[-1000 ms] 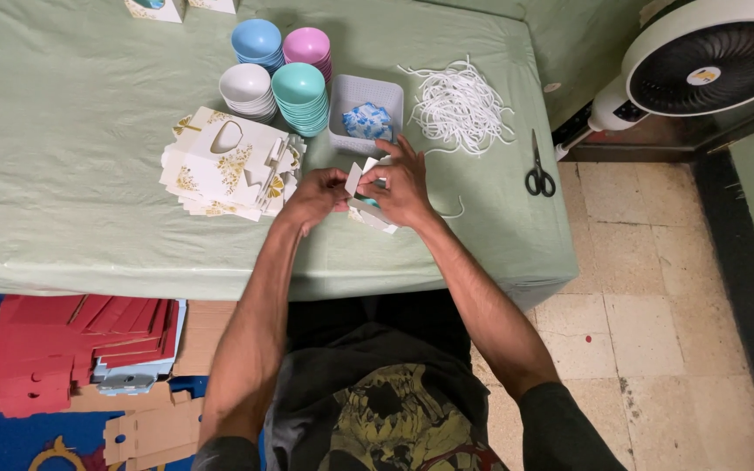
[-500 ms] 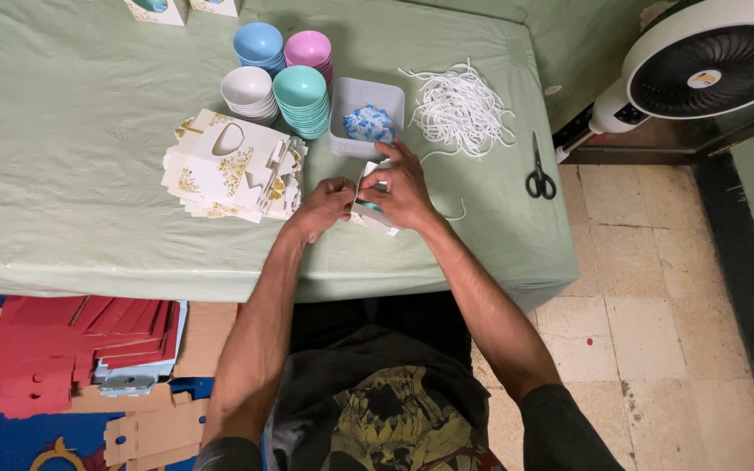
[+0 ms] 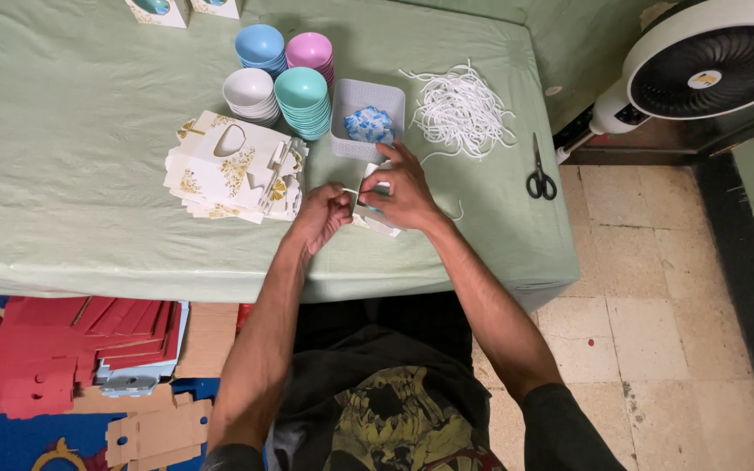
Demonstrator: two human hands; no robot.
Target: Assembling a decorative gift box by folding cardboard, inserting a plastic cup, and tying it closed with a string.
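Observation:
My right hand (image 3: 401, 191) grips a small white folded paper box (image 3: 373, 202) near the table's front edge. My left hand (image 3: 322, 215) pinches something thin and white at the box's left side, likely a string end. Just left of my hands lies a stack of flat white box blanks with gold print (image 3: 233, 170). Behind my right hand stands a grey tray (image 3: 348, 129) holding blue-and-white pieces (image 3: 368, 124). A heap of white strings (image 3: 464, 111) lies to the right of the tray.
Stacks of small bowls stand at the back: blue (image 3: 261, 48), pink (image 3: 310, 52), white (image 3: 250, 92), teal (image 3: 303, 100). Black scissors (image 3: 539, 173) lie near the table's right edge. A white fan (image 3: 700, 65) stands on the floor at right. Red card sheets (image 3: 71, 349) are piled under the table.
My left hand has drawn slightly away to the left and toward me from the box. My right hand stays on the box in the same spot.

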